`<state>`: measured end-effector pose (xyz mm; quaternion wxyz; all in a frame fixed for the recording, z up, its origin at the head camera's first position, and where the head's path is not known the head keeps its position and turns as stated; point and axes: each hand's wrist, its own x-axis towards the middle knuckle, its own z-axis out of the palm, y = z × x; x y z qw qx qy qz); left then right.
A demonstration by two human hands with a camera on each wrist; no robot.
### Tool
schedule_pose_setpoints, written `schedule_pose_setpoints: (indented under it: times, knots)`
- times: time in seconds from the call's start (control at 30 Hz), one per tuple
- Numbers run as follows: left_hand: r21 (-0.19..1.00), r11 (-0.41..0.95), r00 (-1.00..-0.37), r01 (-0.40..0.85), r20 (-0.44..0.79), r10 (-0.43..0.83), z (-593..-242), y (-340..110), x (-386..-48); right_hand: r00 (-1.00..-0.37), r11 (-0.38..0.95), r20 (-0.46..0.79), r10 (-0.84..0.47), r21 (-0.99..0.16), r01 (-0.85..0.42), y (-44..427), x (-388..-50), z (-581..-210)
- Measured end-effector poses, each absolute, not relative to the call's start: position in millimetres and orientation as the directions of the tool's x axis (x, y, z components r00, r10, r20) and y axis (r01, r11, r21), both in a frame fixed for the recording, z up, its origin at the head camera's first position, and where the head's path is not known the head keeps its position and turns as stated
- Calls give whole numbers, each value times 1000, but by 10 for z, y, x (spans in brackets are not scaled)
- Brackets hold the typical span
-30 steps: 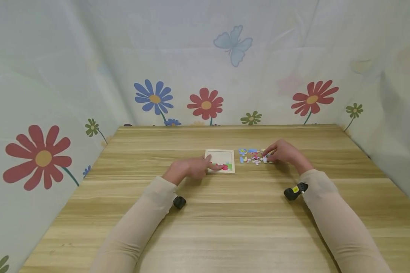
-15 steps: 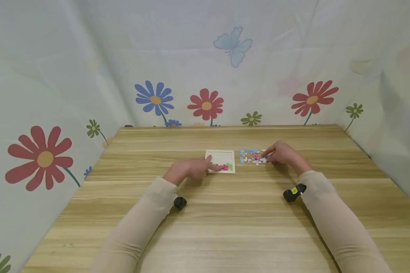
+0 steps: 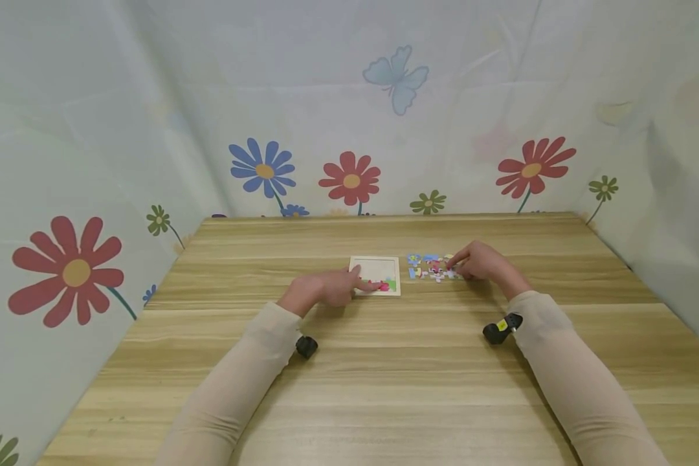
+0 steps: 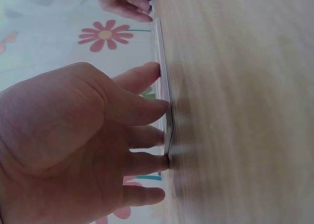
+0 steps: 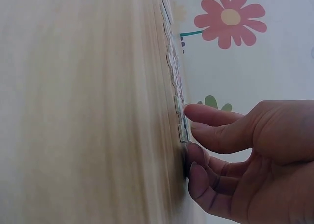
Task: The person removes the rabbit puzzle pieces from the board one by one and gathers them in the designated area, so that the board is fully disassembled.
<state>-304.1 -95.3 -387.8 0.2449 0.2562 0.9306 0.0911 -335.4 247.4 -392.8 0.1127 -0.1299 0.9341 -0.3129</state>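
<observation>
My left hand [image 3: 339, 287] lies at the left side of a square wooden puzzle tray [image 3: 399, 265]. Its index finger reaches over pink and green puzzle pieces [image 3: 391, 284] along the tray's lower part. In the left wrist view, the thumb and fairly straight fingers of that hand [image 4: 83, 140] touch the tray's edge. To the right of the tray lie several loose puzzle pieces [image 3: 415, 273] in a cluster. My right hand [image 3: 482, 260] has its thumb and index fingertips at the cluster's right end. In the right wrist view, that hand [image 5: 255, 160] hides whether a piece is pinched.
A wood-grain table [image 3: 373, 375] bears everything. White fabric [image 3: 303, 77] with printed flowers hangs behind and at both sides. Black devices sit at the left wrist [image 3: 306, 347] and right wrist [image 3: 502, 329].
My right hand has shifted slightly, its fingertips now lower over the right-end pieces. The left hand and the tray hold their place.
</observation>
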Motion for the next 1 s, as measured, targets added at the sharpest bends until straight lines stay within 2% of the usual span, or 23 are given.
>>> schedule_pose_setpoints:
  times: [0.3,0.47,0.67,0.83,1.0]
  knots:
    - [288,855,-755,431,-403,517,-3902,-995,-3013,-945,785,-107,-310,-589,-191,2405,-3326,-3874]
    - [292,833,-749,470,-368,551,-3853,-1000,-3032,-941,774,-86,-327,-596,-215,2228,-3249,-3754]
    - [250,823,-763,510,-309,567,-3809,-1063,-3107,-906,728,-59,-419,-618,-297,1808,-3184,-3633]
    - [169,827,-766,536,-315,561,-3826,-1137,-3157,-859,727,-61,-509,-565,-391,1345,-3182,-3603]
    - [156,813,-754,561,-310,579,-3853,-1178,-3202,-843,737,-117,-525,-558,-382,998,-3200,-3676]
